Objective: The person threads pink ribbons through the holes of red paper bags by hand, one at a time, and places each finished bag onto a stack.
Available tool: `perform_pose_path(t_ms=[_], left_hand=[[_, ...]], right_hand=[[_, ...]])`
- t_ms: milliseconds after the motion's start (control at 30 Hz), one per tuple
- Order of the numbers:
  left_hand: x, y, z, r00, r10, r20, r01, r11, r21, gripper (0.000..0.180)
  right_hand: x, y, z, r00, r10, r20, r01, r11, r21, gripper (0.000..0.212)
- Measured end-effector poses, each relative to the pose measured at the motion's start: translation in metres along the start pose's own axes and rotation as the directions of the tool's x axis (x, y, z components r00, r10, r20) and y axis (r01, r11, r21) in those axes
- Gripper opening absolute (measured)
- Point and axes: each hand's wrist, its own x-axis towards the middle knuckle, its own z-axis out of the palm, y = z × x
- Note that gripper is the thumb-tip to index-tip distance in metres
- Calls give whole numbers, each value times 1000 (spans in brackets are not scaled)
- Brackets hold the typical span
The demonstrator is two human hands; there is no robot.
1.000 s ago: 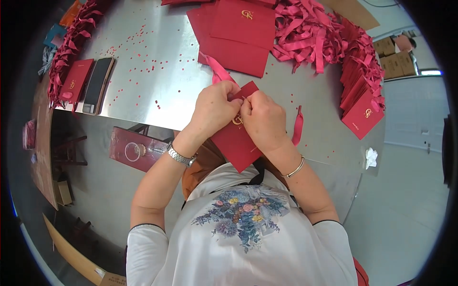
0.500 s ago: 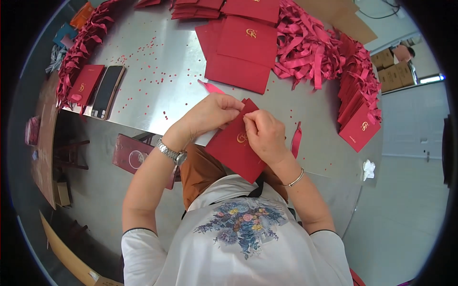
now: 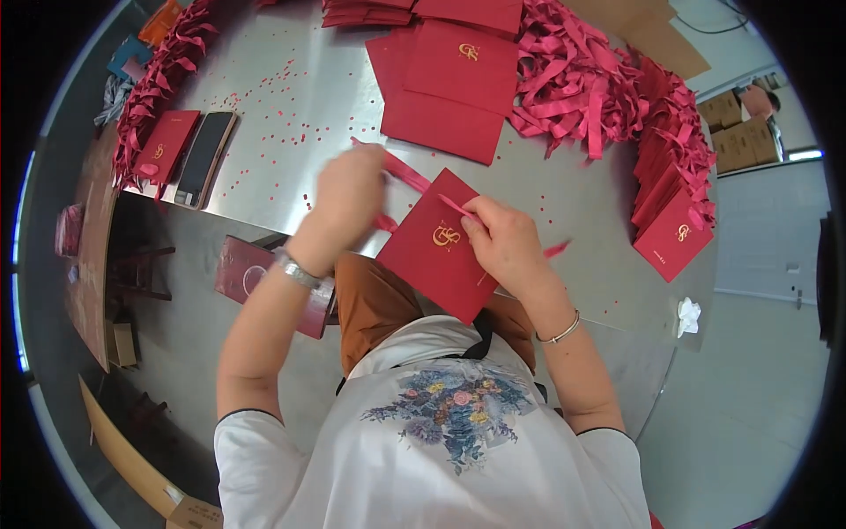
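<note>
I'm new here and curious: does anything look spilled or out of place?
Small red dots lie scattered across the metal table, as if spilled, and a crumpled white wad sits near its right edge, looking like litter.

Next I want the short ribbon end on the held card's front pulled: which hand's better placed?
Probably the right hand: it appears to pinch that ribbon end over the red card. The left hand, blurred, is out beyond the card's left edge.
</note>
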Motion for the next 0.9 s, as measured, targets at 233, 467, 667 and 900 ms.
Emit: perform_pose_path(t_ms=[233, 467, 667, 900], left_hand=[[-24, -31, -14, 975, -216, -42, 216, 976, -19, 23], [-93, 45, -19, 994, -91, -64, 77, 978, -195, 29], [-89, 52, 3, 979, -193, -62, 176, 962, -210, 31], [-66, 51, 1, 981, -189, 52, 196, 944, -264, 29]], right_hand=[[-2, -6, 2, 999, 34, -27, -35, 999, -24, 18], [-9, -2, -15, 992, 119, 45, -124, 982, 141, 28], [-30, 2, -44, 971, 217, 100, -237, 932, 274, 29], [-81, 22, -95, 935, 334, 116, -354, 884, 307, 36]])
